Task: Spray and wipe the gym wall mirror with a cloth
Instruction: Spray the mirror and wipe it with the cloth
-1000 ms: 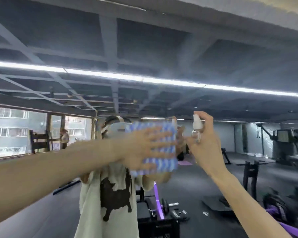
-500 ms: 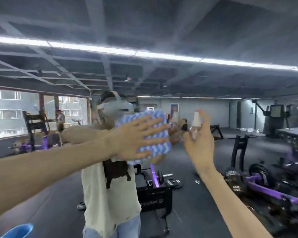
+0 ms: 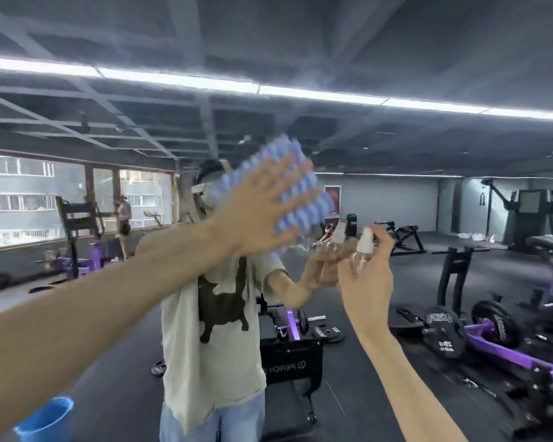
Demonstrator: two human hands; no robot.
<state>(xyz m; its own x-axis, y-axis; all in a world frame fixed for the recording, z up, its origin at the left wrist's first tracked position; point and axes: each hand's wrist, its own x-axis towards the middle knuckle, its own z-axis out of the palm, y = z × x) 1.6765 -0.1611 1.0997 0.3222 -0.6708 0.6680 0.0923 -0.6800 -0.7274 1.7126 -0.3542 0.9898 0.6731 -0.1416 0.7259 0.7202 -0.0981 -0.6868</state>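
The wall mirror [image 3: 428, 154] fills the whole view and reflects the gym and a person in a pale T-shirt. My left hand [image 3: 256, 215] presses a blue-and-white striped cloth [image 3: 297, 189] flat against the glass with straight, spread fingers; the cloth is blurred by motion. To the right and lower, my right hand [image 3: 367, 275] grips a small clear spray bottle [image 3: 361, 250] with a white nozzle, held upright close to the mirror. The bottle's reflection shows just left of it.
A blue bucket [image 3: 45, 419] shows at the bottom left edge. In the reflection are purple and black weight machines [image 3: 479, 333] on the right, a black bench [image 3: 288, 352] behind the person, and windows [image 3: 29, 199] on the left.
My left hand has swept the cloth up and to the right across the glass. My right hand with the bottle has dropped a little lower. The view has tilted down.
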